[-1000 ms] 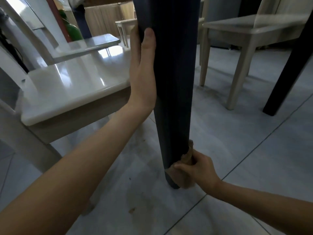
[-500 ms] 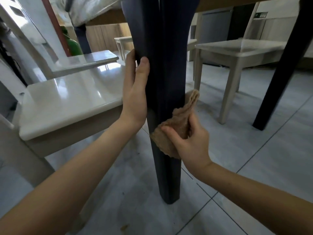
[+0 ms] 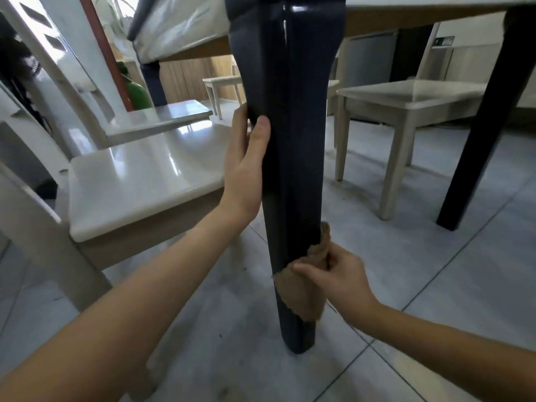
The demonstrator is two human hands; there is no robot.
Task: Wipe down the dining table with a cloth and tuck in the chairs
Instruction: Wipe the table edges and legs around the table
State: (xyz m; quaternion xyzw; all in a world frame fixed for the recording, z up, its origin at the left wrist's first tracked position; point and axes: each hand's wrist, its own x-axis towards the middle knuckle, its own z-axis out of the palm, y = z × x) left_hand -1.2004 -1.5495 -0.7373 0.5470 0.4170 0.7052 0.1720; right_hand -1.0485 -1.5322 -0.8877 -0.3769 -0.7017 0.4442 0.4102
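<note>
I am low down, looking at a dark navy table leg [image 3: 293,158] that runs from the tabletop [image 3: 406,13] to the tiled floor. My left hand [image 3: 246,166] grips the leg's left side at mid height, thumb in front and fingers wrapped behind. My right hand [image 3: 339,274] pinches a tan cloth [image 3: 301,294] and presses it against the leg's lower right side, a little above the foot. A cream chair [image 3: 139,181] stands just left of the leg, its glossy seat facing me.
A second cream chair [image 3: 162,117] stands behind the first. Another cream chair [image 3: 406,103] sits under the table at the right. A second dark table leg [image 3: 475,140] slants down at the far right. A green object [image 3: 139,94] stands at the back left.
My right hand has slid the cloth down the leg, from mid height to near the foot. My left hand keeps its hold on the leg.
</note>
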